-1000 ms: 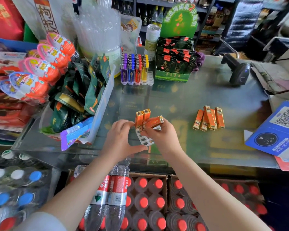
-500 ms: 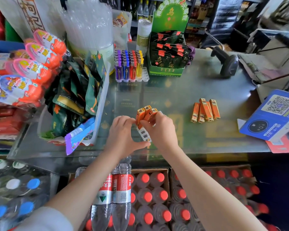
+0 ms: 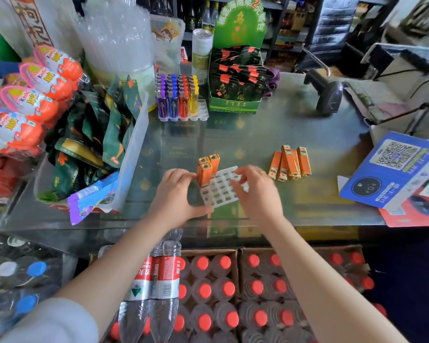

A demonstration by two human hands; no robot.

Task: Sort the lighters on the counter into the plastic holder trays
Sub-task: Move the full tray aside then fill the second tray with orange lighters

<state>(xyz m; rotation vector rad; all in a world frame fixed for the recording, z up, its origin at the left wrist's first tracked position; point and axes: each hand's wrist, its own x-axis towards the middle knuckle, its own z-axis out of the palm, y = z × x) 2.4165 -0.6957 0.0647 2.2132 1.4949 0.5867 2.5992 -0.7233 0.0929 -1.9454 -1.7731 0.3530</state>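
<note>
A white plastic holder tray (image 3: 220, 189) lies on the glass counter (image 3: 258, 134) in front of me. Three orange lighters (image 3: 206, 169) stand upright in its far-left corner. My left hand (image 3: 176, 196) holds the tray's left edge, its thumb along the near side. My right hand (image 3: 254, 191) hovers over the tray's right half with fingers loosely curled, blurred, holding nothing I can see. Several loose orange lighters (image 3: 291, 162) lie in a pile to the right. A second tray (image 3: 181, 101) at the back holds purple, blue, red and yellow lighters.
A clear bin of snack packets (image 3: 94, 142) stands at the left, a green display box (image 3: 235, 90) at the back and a barcode scanner (image 3: 328, 94) at the back right. A blue QR-code sign (image 3: 391, 169) lies at the right edge. Bottles stand below the counter.
The third orange lighter now stands in the tray beside the other two. My right hand has let go of it and drawn back to the right, uncovering the tray.
</note>
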